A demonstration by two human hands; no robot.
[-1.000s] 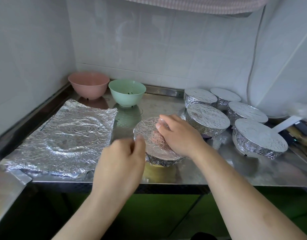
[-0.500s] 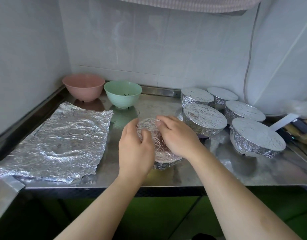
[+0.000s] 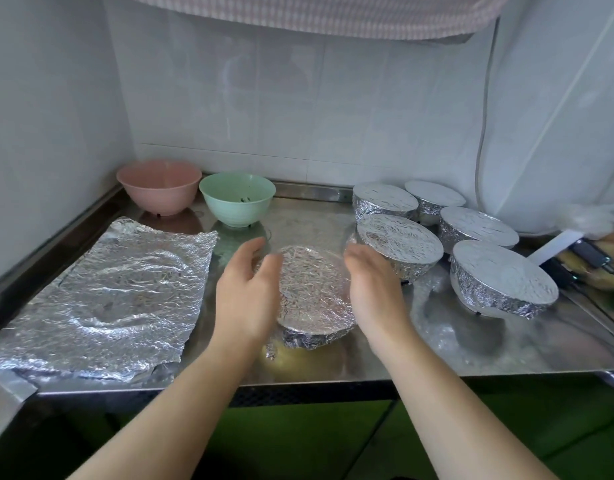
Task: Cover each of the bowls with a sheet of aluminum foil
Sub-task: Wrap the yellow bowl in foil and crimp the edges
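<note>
A foil-covered bowl [image 3: 312,299] stands at the front middle of the steel counter [image 3: 437,341]. My left hand [image 3: 245,292] is at its left side and my right hand [image 3: 371,289] at its right side, both with fingers relaxed and holding nothing. A crinkled sheet of aluminum foil [image 3: 108,299] lies flat on the left. An uncovered pink bowl [image 3: 159,186] and an uncovered green bowl [image 3: 237,198] stand at the back left. Several foil-covered bowls [image 3: 399,244] cluster at the right.
Tiled walls close off the back and left. A white cord [image 3: 482,133] hangs down the back wall. Dark tools and a white handle [image 3: 554,249] lie at the far right edge. The counter's front edge runs just below the middle bowl.
Both hands have come off the foil on the middle bowl and moved apart to its sides, with fingers straightened.
</note>
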